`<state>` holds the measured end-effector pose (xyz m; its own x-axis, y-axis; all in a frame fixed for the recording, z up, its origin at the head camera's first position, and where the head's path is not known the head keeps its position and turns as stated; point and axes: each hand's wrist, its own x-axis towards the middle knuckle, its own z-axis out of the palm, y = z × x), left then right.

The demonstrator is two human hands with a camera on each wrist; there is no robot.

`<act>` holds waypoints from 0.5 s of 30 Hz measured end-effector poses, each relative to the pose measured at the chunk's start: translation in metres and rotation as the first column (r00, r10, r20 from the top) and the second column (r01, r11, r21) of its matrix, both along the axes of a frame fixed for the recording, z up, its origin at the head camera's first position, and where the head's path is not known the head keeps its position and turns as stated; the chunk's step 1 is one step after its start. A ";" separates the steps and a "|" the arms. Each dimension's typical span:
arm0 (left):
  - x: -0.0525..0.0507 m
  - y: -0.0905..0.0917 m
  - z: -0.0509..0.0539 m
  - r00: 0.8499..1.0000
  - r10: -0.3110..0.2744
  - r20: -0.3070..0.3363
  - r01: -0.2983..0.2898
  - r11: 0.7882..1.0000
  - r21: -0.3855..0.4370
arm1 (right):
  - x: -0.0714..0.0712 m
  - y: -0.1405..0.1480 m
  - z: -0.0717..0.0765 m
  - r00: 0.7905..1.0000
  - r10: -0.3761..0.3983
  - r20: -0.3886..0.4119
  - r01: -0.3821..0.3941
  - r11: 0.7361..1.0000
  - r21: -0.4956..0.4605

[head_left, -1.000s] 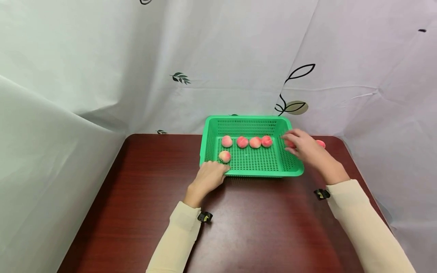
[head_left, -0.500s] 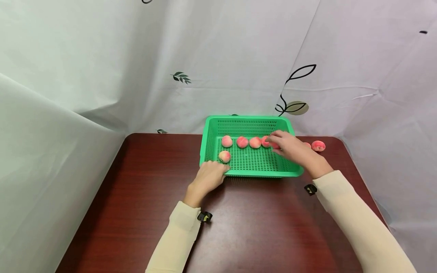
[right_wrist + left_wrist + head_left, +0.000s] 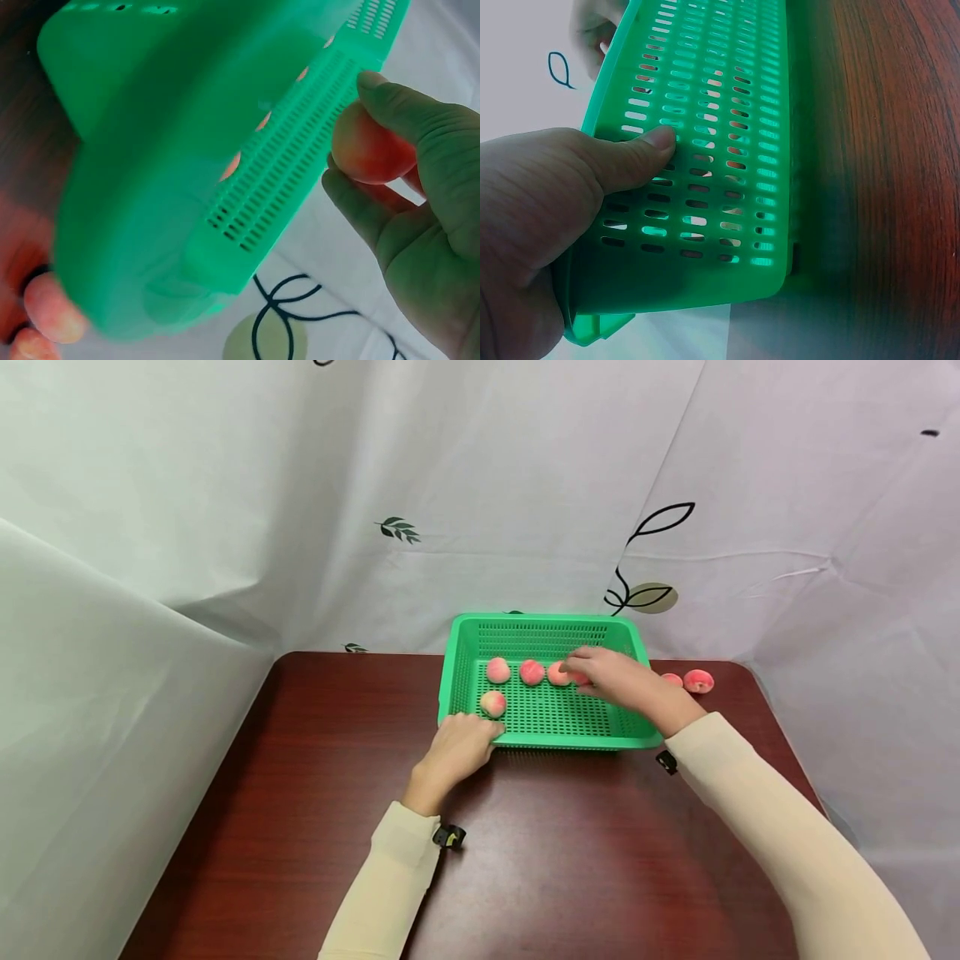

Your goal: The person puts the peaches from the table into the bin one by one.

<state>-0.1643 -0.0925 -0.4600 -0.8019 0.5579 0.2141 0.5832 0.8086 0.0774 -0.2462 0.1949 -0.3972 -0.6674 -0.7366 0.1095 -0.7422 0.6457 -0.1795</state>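
Peach [image 3: 373, 142], red shading to pale orange, held between the thumb and fingers of your right hand [image 3: 611, 677]; this grip is closed on the fruit, above the far right part of the green basket [image 3: 570, 741]. To its left, on the slotted floor, lie a far-left peach [image 3: 498, 671], a middle peach [image 3: 532, 672] and a third peach [image 3: 557, 673], the last partly covered by your fingers. A yellowish peach [image 3: 492, 703] sits nearer, at the left. Your left hand [image 3: 460, 746] grips the near rim at its left corner, thumb laid along the outer wall. Just right of the basket, two loose peaches [image 3: 699, 682] rest on the dark red bench [image 3: 315, 818]. Cream sleeves [image 3: 390, 881] cover your forearms, a small black device [image 3: 450, 837] at each wrist. Beyond the bench hangs a pale, leaf-printed curtain [image 3: 510, 510].
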 end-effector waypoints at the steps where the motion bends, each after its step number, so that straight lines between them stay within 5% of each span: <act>1: 0.000 0.000 0.000 1.000 0.000 0.001 0.000 1.000 0.001 | -0.001 -0.003 -0.001 1.000 0.007 0.000 -0.007 1.000 0.008; 15: 0.000 0.002 0.000 1.000 0.009 0.003 -0.009 1.000 0.002 | -0.014 -0.037 -0.008 0.987 0.109 0.120 -0.130 0.975 0.183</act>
<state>-0.1642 -0.0909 -0.4605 -0.8075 0.5499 0.2133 0.5755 0.8138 0.0806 -0.2598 0.1579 -0.4054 -0.5737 -0.8119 -0.1077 -0.7987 0.5837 -0.1458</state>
